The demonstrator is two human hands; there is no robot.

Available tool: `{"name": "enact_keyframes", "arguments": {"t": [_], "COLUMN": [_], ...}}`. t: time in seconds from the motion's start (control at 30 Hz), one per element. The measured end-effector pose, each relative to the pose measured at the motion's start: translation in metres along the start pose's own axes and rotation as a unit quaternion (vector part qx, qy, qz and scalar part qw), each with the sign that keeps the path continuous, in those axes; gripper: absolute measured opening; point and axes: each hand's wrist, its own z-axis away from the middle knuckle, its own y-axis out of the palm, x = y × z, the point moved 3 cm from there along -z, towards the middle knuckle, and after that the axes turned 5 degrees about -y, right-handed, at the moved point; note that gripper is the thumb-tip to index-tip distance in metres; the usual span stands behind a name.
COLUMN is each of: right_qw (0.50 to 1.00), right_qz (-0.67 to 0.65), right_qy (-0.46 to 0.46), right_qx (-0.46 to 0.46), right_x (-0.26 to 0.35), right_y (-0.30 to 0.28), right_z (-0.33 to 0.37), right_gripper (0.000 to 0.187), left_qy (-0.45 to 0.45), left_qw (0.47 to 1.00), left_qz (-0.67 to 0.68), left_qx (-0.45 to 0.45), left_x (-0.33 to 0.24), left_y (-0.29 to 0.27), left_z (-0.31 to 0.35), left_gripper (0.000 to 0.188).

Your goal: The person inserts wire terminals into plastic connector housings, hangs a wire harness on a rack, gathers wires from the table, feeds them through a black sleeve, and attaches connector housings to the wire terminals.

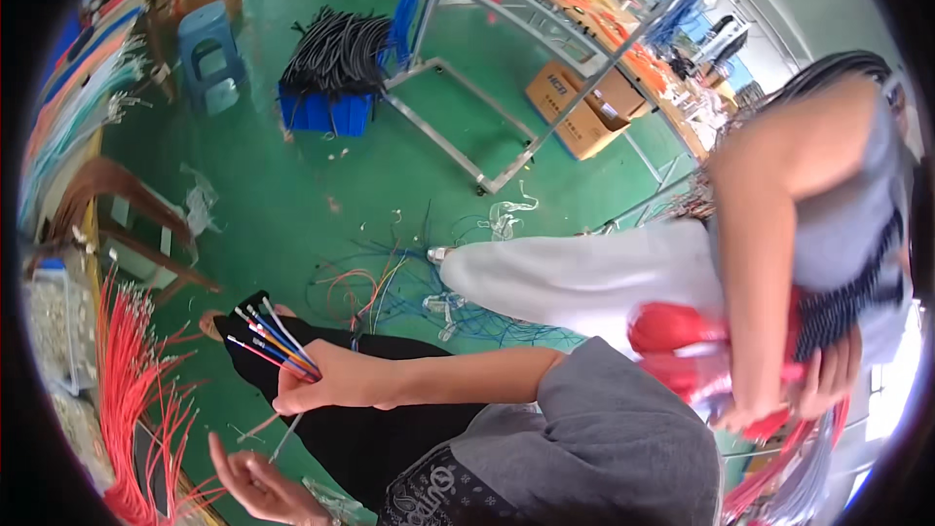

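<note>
My right hand (336,377) is closed around a small bundle of wires (278,343) in blue, orange, white, red and black, whose pale tipped ends fan out to the upper left. Thin wire tails hang below that fist. Just beneath it, at the lower edge, my left hand (261,485) has its fingers apart and appears to hold nothing. Long red wires (127,399) with stripped-looking ends lie in a heap on the bench to the left of both hands.
At the right, another person's hands (779,404) hold a red bundle. Loose wires (467,307) litter the green floor. Beyond stand a metal rack frame (467,102), a blue crate (326,112) of black cables, a cardboard box (575,117) and a blue stool (206,49). A brown chair (117,190) is at left.
</note>
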Motion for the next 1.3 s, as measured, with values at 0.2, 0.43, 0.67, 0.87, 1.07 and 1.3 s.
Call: {"name": "enact_keyframes", "arguments": {"t": [0.2, 0.43, 0.67, 0.87, 1.07, 1.3], "right_qw": [0.998, 0.988, 0.984, 0.956, 0.974, 0.993], "right_qz": [-0.007, 0.035, 0.105, 0.212, 0.148, 0.102], "right_qy": [-0.002, -0.061, -0.066, -0.088, -0.087, 0.048], "right_qx": [0.055, 0.136, 0.13, 0.184, 0.148, -0.026], "right_x": [-0.007, 0.01, 0.008, 0.007, 0.001, 0.009], "right_y": [0.014, 0.019, 0.021, 0.033, 0.039, 0.024], "right_z": [-0.006, 0.001, 0.004, 0.003, -0.001, 0.002], "right_gripper": [0.02, 0.017, 0.02, 0.02, 0.017, 0.008], "left_qy": [-0.04, -0.047, -0.016, -0.083, -0.356, -0.35], "left_qw": [0.988, 0.98, 0.973, 0.924, 0.666, 0.739], "left_qz": [0.138, 0.183, 0.22, 0.344, 0.643, 0.564], "left_qx": [0.052, 0.058, 0.06, 0.144, 0.131, 0.118], "left_x": [0.021, -0.003, 0.004, 0.001, 0.044, 0.023], "left_y": [-0.003, -0.003, -0.002, -0.003, 0.001, 0.017], "left_z": [-0.018, -0.011, -0.002, -0.004, -0.004, -0.009], "left_gripper": [0.026, 0.031, 0.023, 0.024, 0.018, 0.024]}}
